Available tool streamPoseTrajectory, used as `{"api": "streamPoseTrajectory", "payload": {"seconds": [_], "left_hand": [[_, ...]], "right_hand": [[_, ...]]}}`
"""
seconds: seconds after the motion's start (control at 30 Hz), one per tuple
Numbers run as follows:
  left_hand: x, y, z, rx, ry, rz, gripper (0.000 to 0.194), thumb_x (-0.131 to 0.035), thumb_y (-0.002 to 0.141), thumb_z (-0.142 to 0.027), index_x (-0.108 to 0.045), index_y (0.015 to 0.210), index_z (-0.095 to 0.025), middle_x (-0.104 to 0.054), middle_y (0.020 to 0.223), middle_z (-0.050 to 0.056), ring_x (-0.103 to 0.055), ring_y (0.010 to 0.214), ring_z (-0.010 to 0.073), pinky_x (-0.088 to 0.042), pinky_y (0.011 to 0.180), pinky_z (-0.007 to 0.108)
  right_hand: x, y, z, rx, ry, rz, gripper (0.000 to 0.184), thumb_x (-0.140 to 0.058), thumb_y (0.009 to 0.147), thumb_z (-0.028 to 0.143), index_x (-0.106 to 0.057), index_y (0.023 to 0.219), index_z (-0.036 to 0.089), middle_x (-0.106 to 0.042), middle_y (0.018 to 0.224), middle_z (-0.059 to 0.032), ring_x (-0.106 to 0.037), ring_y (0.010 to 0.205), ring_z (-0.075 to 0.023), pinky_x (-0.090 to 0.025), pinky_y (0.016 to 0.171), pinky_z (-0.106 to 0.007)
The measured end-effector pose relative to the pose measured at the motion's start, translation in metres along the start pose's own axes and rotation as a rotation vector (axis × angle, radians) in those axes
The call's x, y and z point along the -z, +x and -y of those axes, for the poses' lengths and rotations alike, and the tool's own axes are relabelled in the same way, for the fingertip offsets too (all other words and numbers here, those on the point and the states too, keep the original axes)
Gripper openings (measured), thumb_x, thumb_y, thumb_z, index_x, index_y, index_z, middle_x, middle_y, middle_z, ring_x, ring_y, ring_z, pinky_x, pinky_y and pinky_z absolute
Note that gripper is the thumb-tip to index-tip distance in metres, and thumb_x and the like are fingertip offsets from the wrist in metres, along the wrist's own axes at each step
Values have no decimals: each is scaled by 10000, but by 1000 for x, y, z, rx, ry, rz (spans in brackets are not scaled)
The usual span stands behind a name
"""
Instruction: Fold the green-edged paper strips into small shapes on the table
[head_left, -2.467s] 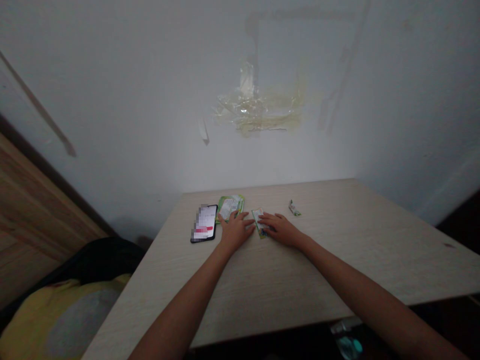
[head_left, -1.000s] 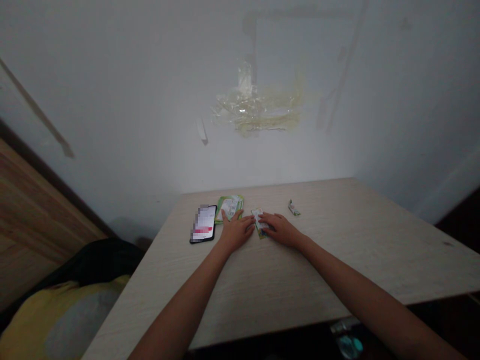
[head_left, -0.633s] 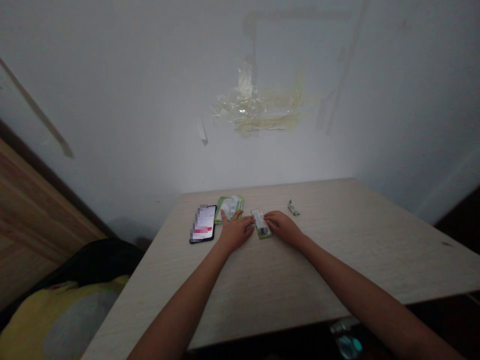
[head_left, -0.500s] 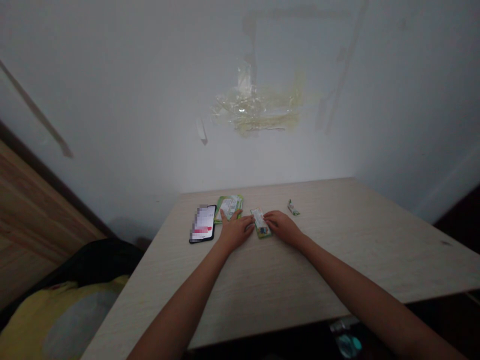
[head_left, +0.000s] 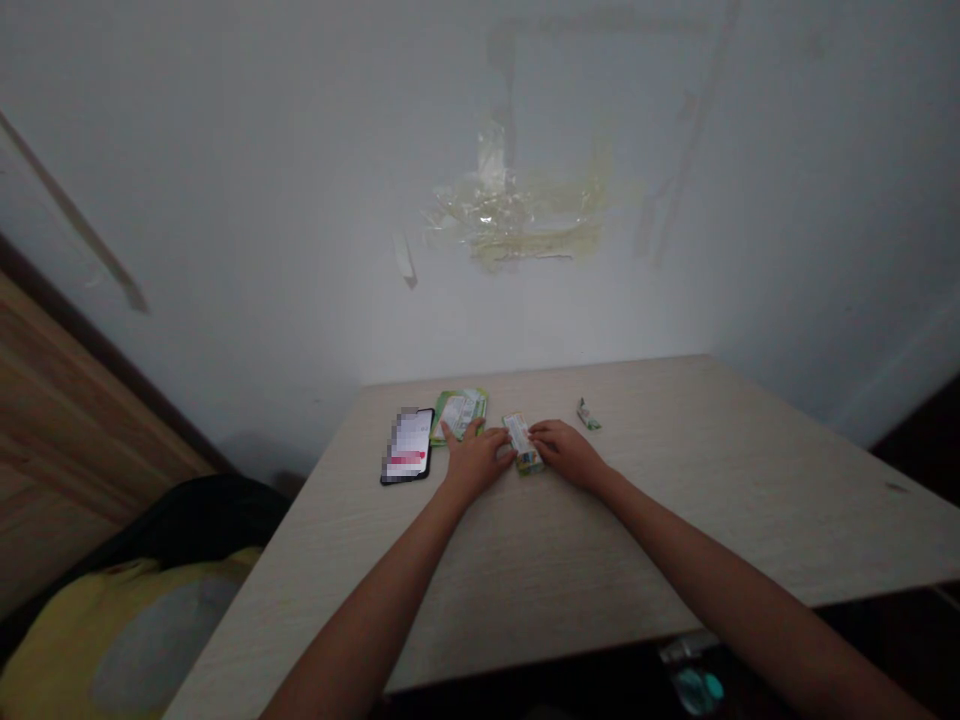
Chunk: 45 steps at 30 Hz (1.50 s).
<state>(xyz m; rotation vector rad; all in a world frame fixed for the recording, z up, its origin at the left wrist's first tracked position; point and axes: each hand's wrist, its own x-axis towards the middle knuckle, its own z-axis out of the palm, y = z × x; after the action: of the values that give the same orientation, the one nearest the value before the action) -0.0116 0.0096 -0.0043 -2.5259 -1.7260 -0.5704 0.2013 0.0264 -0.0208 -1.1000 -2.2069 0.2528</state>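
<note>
A small green-and-white printed packet (head_left: 519, 432) lies on the table between my two hands. My left hand (head_left: 476, 465) has its thumb and index finger closed at the packet's left edge. Its other fingers are spread toward the larger green packet (head_left: 459, 408), touching or just over its lower part. From the other side, my right hand (head_left: 570, 455) pinches the right edge of the small packet with bent fingers; its thumb is mostly hidden. A phone (head_left: 407, 447) with a lit screen lies left of the larger packet.
A small crumpled green-and-white wrapper piece (head_left: 589, 415) lies on the pale wooden table (head_left: 697, 430), beyond my right hand. The wall (head_left: 300, 200) stands at the table's back edge. A yellow-and-grey cloth item (head_left: 127, 640) is at lower left. A bottle (head_left: 697, 688) shows below the front edge.
My left thumb and fingers have shifted slightly right, further over the small packet. The packet's lower end looks more bent or raised. The view has moved slightly.
</note>
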Motion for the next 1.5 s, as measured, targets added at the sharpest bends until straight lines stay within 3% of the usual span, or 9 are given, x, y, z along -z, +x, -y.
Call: {"api": "streamPoseTrajectory", "payload": {"seconds": [0.2, 0.47, 0.77, 1.07, 1.5], "left_hand": [[1, 1, 1, 1, -21, 14, 287, -537, 852, -505, -633, 1094, -385, -644, 1268, -31, -367, 1335, 318, 120, 1016, 770], [0, 2, 2, 0, -47, 20, 345, -510, 855, -524, -598, 1175, -427, -642, 1267, -29, -370, 1333, 335, 105, 1012, 783], [-2, 0, 4, -27, -28, -4, 327, -512, 863, -526, -621, 1153, -424, -628, 1292, -36, -354, 1341, 331, 131, 1000, 784], [2, 0, 0, -9, -11, 9, 327, -512, 858, -528, -628, 1143, -419, -633, 1285, -33, -364, 1332, 333, 124, 1010, 777], [4, 0, 0, -15, -17, 13, 312, -510, 862, -516, -624, 1134, -416, -643, 1264, -35, -378, 1324, 316, 131, 1017, 766]], "right_hand": [[-1, -1, 0, 39, 12, -27, 216, -541, 908, 243, -727, 987, 171, -720, 991, -98, -624, 973, -209, -471, 915, -344], [6, 1, 5, 36, -39, 27, 237, -528, 922, 276, -724, 1013, 180, -726, 978, -99, -627, 971, -218, -464, 894, -344], [5, -4, 0, 3, 11, -28, 241, -528, 925, 285, -716, 1035, 180, -726, 985, -88, -630, 957, -207, -466, 883, -328], [9, 0, -1, 92, -89, 28, 264, -519, 927, 293, -731, 1030, 175, -733, 923, -99, -631, 913, -217, -466, 851, -334], [24, -1, 6, 197, 95, 106, 222, -553, 913, 292, -744, 998, 219, -723, 858, -65, -638, 864, -185, -466, 865, -331]]}}
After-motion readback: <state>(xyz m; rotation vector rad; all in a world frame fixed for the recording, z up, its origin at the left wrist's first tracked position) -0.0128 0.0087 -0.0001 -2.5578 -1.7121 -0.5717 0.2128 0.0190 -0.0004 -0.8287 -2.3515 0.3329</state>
